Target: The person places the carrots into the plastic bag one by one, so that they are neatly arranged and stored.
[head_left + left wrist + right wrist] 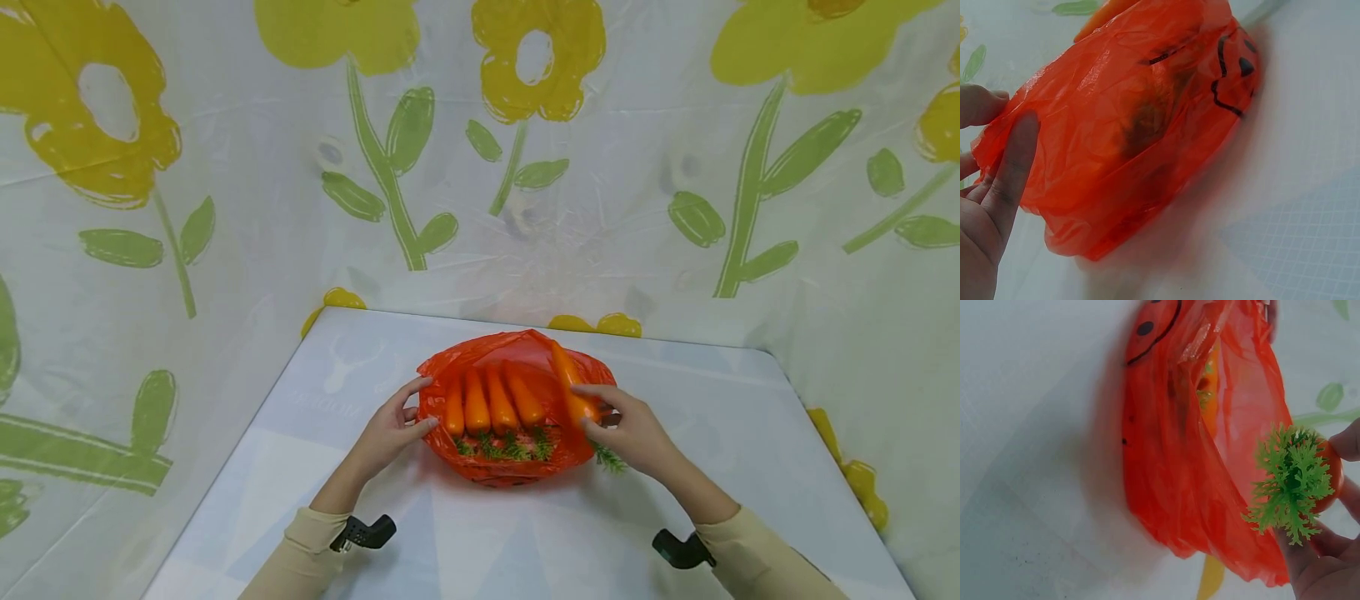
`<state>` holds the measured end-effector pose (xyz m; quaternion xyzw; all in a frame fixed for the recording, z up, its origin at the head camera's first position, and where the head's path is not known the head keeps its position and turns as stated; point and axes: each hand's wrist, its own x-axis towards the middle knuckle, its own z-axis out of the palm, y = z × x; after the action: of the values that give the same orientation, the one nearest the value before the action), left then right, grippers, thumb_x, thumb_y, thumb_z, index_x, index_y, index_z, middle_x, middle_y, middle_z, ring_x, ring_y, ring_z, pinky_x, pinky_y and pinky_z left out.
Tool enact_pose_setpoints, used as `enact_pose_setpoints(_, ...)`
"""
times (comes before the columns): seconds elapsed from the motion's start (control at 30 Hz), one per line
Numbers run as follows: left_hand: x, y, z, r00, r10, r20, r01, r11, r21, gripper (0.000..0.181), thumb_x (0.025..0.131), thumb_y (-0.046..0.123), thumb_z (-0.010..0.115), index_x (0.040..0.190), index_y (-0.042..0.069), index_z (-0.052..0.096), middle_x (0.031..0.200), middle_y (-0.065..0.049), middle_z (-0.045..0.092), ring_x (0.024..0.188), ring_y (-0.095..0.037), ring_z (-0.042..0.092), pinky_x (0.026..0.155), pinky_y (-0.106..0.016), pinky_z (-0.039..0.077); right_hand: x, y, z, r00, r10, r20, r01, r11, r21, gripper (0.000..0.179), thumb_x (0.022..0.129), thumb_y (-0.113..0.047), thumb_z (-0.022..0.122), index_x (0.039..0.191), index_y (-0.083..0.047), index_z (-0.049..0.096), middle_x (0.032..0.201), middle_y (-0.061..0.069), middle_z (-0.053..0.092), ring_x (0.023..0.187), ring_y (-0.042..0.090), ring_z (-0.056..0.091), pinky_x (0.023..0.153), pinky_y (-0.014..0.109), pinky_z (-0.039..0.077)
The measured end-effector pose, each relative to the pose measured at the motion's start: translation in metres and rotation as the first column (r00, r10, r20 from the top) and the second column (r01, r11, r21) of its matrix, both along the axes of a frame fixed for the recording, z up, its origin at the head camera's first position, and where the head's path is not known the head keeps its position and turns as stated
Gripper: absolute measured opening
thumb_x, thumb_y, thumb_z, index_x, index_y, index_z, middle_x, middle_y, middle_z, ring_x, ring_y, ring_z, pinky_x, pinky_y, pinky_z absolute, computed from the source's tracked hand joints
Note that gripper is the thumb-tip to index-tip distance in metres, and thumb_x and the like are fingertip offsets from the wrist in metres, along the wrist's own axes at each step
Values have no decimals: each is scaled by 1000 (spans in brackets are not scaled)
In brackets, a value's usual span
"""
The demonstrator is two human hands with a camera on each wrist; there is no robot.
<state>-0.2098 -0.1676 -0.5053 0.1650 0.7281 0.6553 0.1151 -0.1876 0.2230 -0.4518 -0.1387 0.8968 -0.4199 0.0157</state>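
A red plastic bag [487,479] lies on the table with its mouth spread toward the head camera. Several orange carrots [501,408] with green leafy tops rest side by side inside it. My left hand [392,427] pinches the bag's left rim between thumb and fingers. With my right hand [633,429] I grip another carrot [573,387] at the right side of the bag mouth, its narrow end pointing up and away. Its leafy top [1294,478] faces the camera in the right wrist view. Black printed lines mark the bag [1147,125] in the left wrist view.
The pale table [300,483] has a printed pattern of triangles and a deer head. White sheeting [615,208] with yellow flowers and green stems stands behind the table and at both sides. Each forearm wears a black wrist camera mount [367,532].
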Motion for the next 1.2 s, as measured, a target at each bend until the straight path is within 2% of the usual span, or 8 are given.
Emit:
enact_pose_setpoints(0.27,-1,0,-1,1000,6,-4,-6,1000,-9,68,98,13,69,157,12,33,144,-27,52,119,-37,63,89,-29,58,-8,-13,-6,999,14,35,-17,997,73,41,92,-18,72,133,-19,67,130,10,64,104,27,58,79,33,56)
enact_pose_setpoints(0.6,0,0,-1,1000,9,-2,-9,1000,-9,69,98,14,69,157,11,33,143,-27,53,117,-36,64,89,-28,58,-24,-29,-14,996,-32,85,19,988,154,41,92,-22,72,133,-21,67,126,8,64,103,27,56,78,35,56)
enact_pose_setpoints(0.87,0,0,0,1000,10,-5,-10,1000,-12,69,98,14,69,157,11,33,142,-26,54,117,-36,64,89,-28,58,-42,-40,-20,993,-47,109,21,973,232,44,91,-22,72,135,-18,66,131,10,64,109,28,56,89,47,57)
enact_pose_setpoints(1.07,0,-2,0,1000,5,-5,-5,1000,-3,69,98,14,69,157,11,33,140,-27,56,117,-35,64,89,-28,58,-51,-43,-25,993,-43,106,13,963,267,44,91,-22,72,134,-16,67,133,11,64,113,29,58,99,56,52)
enact_pose_setpoints(1.2,0,-2,0,1000,2,-3,-2,1000,3,70,98,13,69,157,10,32,139,-29,56,115,-35,65,88,-28,58,-54,-43,-27,992,-50,114,16,959,282,44,91,-22,72,134,-14,66,134,11,64,115,30,57,101,58,50)
